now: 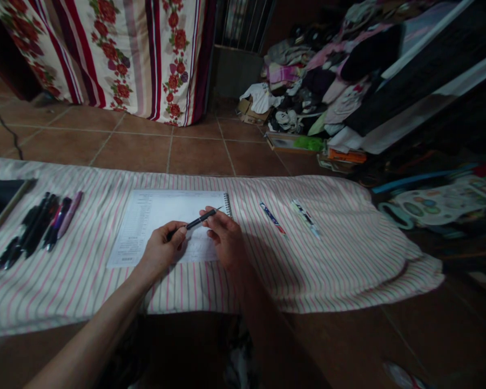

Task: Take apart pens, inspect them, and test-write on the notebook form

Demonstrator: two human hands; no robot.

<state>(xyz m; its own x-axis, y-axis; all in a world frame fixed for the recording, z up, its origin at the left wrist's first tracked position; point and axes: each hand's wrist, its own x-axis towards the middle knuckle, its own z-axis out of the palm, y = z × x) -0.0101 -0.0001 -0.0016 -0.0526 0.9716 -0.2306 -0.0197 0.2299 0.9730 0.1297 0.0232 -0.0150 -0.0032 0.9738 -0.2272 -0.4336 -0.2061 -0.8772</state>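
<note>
Bare forearms (109,313); hands (164,244) pinching slim, pointed pen (195,222).

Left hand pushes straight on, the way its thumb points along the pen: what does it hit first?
Probably the fingers of the right hand, at the far end of the pen; exact depth is unclear.

Striped cloth (340,259) w/ spiral notebook (162,209) ctr., loose pens (34,224) + dark-screened device (0,200) L, 2 patterned pens (272,219) R.

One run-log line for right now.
left grip: holds black pen | right grip: at its tip end | pen: above notebook | pen cluster: left of notebook
</note>
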